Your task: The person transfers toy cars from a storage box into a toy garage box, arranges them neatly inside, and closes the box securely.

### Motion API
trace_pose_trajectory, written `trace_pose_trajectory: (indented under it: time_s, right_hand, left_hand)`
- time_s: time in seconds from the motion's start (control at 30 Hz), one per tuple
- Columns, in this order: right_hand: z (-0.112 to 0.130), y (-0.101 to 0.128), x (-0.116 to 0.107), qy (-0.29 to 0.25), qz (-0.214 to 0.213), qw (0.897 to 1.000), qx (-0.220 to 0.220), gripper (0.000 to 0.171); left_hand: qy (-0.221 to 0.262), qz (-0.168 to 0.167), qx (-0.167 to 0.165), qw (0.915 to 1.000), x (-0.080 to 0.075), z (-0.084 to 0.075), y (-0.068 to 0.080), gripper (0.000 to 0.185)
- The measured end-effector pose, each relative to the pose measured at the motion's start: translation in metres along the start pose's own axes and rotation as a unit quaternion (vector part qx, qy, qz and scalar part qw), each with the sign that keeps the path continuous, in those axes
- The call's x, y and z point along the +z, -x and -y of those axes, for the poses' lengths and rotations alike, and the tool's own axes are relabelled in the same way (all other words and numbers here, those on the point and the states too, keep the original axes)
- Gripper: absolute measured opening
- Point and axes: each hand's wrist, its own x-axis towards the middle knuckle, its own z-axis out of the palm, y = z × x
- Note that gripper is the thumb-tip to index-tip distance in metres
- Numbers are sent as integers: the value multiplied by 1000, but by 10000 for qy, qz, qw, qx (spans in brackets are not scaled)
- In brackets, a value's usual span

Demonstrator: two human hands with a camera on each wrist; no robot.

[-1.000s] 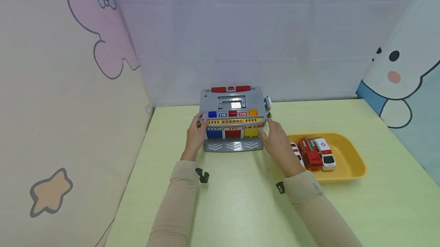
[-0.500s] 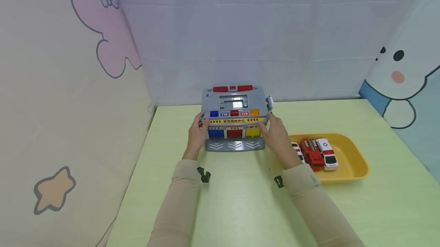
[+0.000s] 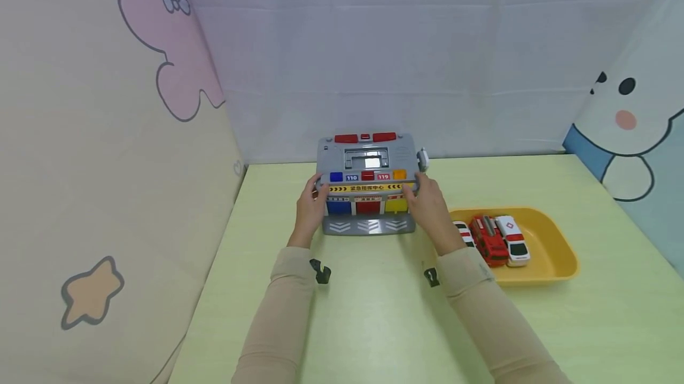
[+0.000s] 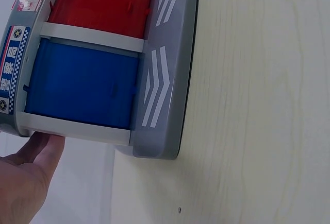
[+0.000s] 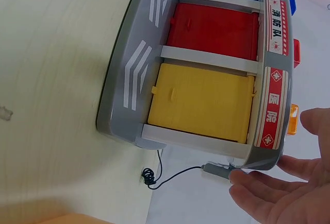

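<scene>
A grey toy rescue station stands on the table near the back wall. Its front has blue, red and yellow garage doors, all down, above a grey ramp with white chevrons. My left hand holds its left side, thumb at the front and fingers round the edge; the left wrist view shows only part of this hand beside the blue door. On the opposite side my right hand grips the roof corner by the yellow door. In the right wrist view, fingers of it reach round the side, near a handset on a coiled black cord.
To the right on the pale green table sits a yellow tray. It holds a red fire truck, a white ambulance and another white-and-red toy vehicle, partly hidden by my right arm. Walls stand behind and at the left.
My right hand has shifted slightly up along the station's right side, towards the roof edge. The left hand stays in place. The whole head view has drifted a little to the right.
</scene>
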Motion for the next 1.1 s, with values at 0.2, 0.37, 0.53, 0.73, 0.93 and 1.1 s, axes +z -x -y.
trace_pose_trajectory:
  time_s: [0.2,0.37,0.53,0.73,0.93,1.1]
  right_hand:
    - [-1,-4,1,-202,-156,9996,-126,61]
    - [3,-6,-1,-513,-102,9986,31,61]
    - [3,-10,-1,-783,-120,9967,189,61]
    - [4,-15,1,-1031,-85,9933,509,62]
    - [5,-17,1,-982,-112,9931,631,61]
    - [3,-20,0,-959,-120,9930,675,60]
  left_hand:
    - [78,37,-27,10000,1,1,0,52]
    - [93,68,-36,9999,0,1,0,51]
    - [-63,35,62,10000,0,0,-2,51]
    - [-146,-10,67,9999,1,2,-4,52]
    - [-120,0,65,9999,2,2,-5,53]
    - [-133,-3,152,9998,2,3,-4,52]
